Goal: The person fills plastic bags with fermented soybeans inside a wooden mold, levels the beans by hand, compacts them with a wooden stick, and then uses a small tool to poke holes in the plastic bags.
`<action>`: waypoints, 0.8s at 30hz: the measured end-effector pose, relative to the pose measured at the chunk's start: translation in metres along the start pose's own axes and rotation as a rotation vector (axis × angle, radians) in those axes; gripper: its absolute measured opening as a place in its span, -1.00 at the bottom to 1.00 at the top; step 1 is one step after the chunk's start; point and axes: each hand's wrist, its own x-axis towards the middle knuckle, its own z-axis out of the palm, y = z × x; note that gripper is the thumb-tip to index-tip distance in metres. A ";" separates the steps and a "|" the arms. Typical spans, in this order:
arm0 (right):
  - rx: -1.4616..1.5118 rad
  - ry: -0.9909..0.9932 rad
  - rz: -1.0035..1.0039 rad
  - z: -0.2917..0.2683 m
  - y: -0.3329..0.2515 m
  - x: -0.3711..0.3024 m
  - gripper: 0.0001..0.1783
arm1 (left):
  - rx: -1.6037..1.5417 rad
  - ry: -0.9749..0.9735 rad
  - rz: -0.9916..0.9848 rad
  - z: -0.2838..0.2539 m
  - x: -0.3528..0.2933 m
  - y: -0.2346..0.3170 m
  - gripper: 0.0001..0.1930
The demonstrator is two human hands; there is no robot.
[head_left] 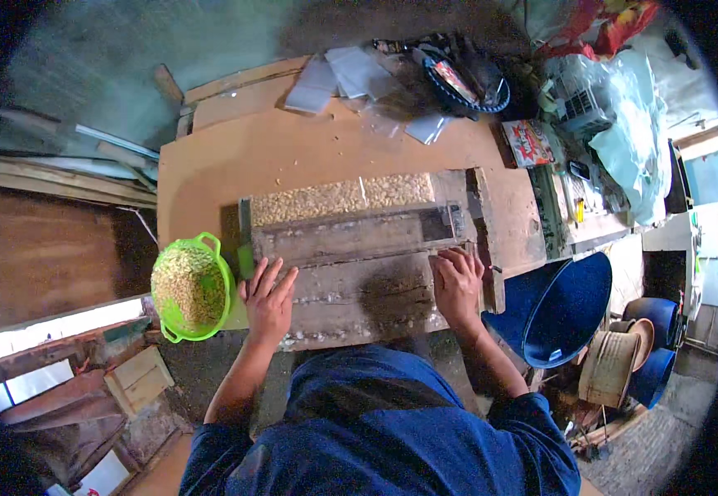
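Note:
A weathered wooden board [350, 273] lies on the table in front of me, with a raised strip along its right end. Along its far side runs a long layer of pale kernels [342, 198], with a glint like clear plastic over part of it. My left hand [268, 302] rests at the board's left end, fingers spread and holding nothing. At the right end my right hand [458, 289] lies with bent fingers, their tips on the board; I see nothing in it. A bright green colander [225, 285] with similar kernels stands left of my left hand.
Several clear plastic bags [350, 73] lie at the table's far side, near a dark blue basket [491, 101]. A printed red-and-white box [528, 142] sits at the far right. Below the table's right edge stands a large blue tub [570, 310]. Loose kernels are scattered beyond the board.

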 end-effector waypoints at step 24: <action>-0.005 -0.282 0.056 0.003 -0.017 -0.009 -0.22 | 0.034 -0.296 -0.128 -0.014 -0.018 -0.001 -0.19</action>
